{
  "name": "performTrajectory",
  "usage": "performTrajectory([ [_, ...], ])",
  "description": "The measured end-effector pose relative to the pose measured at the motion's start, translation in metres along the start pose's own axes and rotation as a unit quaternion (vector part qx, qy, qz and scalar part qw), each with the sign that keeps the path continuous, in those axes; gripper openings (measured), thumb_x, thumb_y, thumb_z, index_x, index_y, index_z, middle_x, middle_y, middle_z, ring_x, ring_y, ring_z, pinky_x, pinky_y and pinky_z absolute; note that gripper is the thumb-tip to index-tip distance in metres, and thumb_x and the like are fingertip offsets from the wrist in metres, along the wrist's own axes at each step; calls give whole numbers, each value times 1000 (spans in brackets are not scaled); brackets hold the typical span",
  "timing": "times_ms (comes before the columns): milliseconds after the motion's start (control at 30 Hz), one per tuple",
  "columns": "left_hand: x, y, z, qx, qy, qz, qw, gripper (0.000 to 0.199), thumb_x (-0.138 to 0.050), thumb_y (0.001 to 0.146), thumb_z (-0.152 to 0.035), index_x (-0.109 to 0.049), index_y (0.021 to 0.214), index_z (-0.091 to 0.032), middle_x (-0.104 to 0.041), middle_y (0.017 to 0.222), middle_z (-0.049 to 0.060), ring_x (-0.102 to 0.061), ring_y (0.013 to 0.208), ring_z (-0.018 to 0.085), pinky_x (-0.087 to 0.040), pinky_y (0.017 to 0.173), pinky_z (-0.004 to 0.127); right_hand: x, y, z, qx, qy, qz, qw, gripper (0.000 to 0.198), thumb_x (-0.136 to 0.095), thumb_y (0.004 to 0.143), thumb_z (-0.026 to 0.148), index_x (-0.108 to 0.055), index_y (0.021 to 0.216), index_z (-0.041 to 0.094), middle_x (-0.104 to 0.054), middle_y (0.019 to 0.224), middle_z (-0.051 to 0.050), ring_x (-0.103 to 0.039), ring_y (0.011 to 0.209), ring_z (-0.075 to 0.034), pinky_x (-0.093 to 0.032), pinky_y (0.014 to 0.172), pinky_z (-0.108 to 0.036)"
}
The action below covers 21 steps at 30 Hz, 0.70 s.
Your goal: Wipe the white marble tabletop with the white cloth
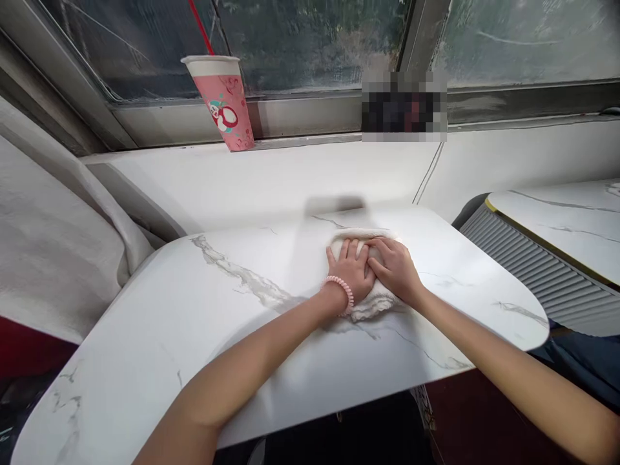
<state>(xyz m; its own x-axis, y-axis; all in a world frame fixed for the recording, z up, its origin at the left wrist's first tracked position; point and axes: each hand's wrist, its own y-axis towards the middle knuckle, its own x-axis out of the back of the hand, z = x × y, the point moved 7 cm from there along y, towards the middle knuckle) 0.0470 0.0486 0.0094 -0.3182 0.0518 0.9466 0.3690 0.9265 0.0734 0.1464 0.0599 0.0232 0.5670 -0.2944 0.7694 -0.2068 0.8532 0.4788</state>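
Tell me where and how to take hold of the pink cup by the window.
Best around its middle, from the room side: the pink cup tapers downward, so its wider top should help stop slipping. The window stands behind it, and the red straw sticks up above.

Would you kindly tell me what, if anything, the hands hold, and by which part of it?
No grip shows: the left hand and right hand lie atop the white cloth.

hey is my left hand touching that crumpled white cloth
Touching. The head view shows your left hand, a pink coiled bracelet at its wrist, resting palm down on the crumpled white cloth.
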Motion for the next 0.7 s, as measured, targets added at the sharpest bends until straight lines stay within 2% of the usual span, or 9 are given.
performTrajectory([
  [233,6,71,36,18,4,-30,999,54,-28,96,-41,-37,146,-22,-32,157,8,-23,146,25,-13,116,64,-29,69,-32,-13,-11,-7,1000,30,-46,82,25,-65,103,18,-67,113,-10,-58,107,-27,-40,99,-42],
  [367,11,97,55,34,8,-42,998,53,-28,97,-42,-38,145,-22,-33,157,8,-24,146,24,-14,116,63,-46,102,-39,-17,-6,19,1000,29,-46,82,23,-65,104,18,-67,117,-8,-57,112,-27,-37,103,-44],
  [533,20,100,80,71,17,-44,996,53,-27,97,-43,-37,145,-22,-31,158,7,-22,147,23,-14,117,61,-65,124,-29,-7,3,42,999,31,-46,82,21,-65,107,18,-65,119,-9,-54,114,-28,-35,104,-45],
  [700,28,82,95,95,35,-53,993,53,-28,97,-42,-38,145,-22,-31,158,7,-23,147,23,-16,117,60,-76,122,-6,11,14,62,998,32,-47,85,22,-63,112,17,-63,123,-9,-52,117,-28,-33,106,-44],
])
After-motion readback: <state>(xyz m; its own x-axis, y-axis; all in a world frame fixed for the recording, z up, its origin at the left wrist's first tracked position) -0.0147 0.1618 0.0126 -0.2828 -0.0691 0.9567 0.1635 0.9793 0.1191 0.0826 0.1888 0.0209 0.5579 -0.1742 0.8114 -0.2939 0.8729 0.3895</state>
